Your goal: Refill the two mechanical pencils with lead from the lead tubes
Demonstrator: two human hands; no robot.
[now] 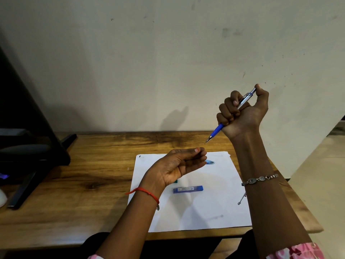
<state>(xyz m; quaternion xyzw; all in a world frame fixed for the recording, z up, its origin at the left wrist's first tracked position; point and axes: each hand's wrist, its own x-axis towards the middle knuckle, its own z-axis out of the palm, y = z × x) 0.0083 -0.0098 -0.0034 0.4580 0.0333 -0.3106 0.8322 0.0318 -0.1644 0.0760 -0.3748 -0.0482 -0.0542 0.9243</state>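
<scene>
My right hand is raised above the table, fisted around a blue-and-silver mechanical pencil, thumb on its top button, tip pointing down-left. My left hand hovers palm-up just below that tip, with thumb and fingertips pinched together; whether a lead is between them I cannot tell. A blue lead tube lies on the white sheet of paper. A light-blue object pokes out behind my left fingers, mostly hidden. A small green piece shows under my left palm.
The paper lies on a wooden table set against a pale wall. A black stand with angled legs occupies the table's left end. The table's right edge drops to a light floor.
</scene>
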